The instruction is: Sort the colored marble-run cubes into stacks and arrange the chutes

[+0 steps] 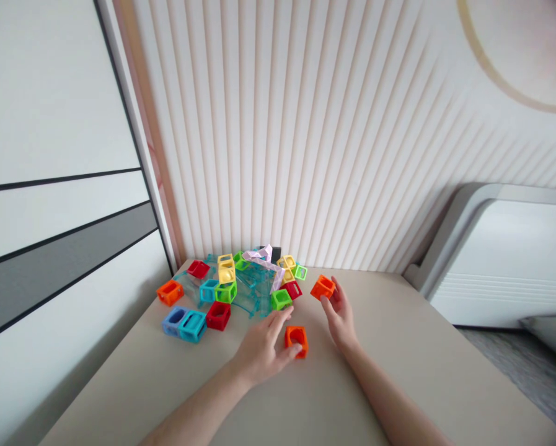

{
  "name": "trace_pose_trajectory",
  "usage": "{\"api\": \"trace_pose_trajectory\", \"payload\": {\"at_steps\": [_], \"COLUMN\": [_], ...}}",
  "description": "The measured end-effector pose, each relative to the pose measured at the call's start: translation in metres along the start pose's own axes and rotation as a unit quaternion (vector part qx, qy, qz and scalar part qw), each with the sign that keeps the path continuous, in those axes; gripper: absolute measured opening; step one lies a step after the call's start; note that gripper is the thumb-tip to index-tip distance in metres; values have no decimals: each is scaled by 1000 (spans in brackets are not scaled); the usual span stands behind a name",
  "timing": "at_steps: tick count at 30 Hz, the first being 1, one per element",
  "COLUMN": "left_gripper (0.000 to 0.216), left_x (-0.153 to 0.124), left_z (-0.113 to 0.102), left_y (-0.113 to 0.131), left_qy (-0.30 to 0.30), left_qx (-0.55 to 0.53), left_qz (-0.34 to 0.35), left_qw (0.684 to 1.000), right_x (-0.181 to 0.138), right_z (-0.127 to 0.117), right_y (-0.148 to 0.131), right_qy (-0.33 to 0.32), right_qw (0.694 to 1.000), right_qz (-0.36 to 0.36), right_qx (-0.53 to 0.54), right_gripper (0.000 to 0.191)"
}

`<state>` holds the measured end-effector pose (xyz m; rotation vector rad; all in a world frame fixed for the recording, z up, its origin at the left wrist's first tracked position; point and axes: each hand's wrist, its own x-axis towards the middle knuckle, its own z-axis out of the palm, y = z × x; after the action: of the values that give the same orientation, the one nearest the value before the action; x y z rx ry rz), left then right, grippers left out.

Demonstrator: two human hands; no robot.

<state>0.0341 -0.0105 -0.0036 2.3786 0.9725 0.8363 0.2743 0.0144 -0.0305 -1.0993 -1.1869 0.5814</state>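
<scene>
My right hand (341, 314) pinches an orange hollow cube block (323, 287) between thumb and fingers, slightly above the table. A second orange cube block (296, 337) sits on the table in front of my left hand (264, 348). That hand has thumb and fingers spread apart. Its thumb overlaps the cube's near side; whether it touches is hard to tell. Just beyond its fingertips is a green cube block (281, 300), with a dark red block (293, 289) behind it.
A pile of translucent teal track pieces (250, 288) with pale pink zigzag pieces (266, 257) lies by the ribbed wall. Around it are yellow blocks (226, 270), a joined blue pair (185, 324), a red block (218, 315) and another orange one (170, 292). A bed headboard (514, 260) stands right.
</scene>
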Motion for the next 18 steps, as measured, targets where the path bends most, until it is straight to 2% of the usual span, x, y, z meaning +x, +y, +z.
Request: {"api": "trace_pose_trajectory", "payload": {"at_steps": [2,5,10,18], "left_gripper": [49,49,54,49], "left_x": [0,0,0,3], "left_z": [-4,-7,-4,-2], "left_y": [0,0,-3,-9], "left_qy": [66,118,92,53], "left_qx": [-12,-24,-43,-50], "left_qz": [19,29,28,24], "left_qw": [998,992,994,997], "right_x": [-18,-39,-49,-30], "right_z": [1,8,15,-11], "right_y": [-17,-36,-43,-55], "right_qy": [-48,-129,-228,-328], "right_qw": [999,991,972,921], "right_qz": [12,13,-42,-106], "right_qx": [15,24,-25,-179], "right_gripper": [66,63,58,63]}}
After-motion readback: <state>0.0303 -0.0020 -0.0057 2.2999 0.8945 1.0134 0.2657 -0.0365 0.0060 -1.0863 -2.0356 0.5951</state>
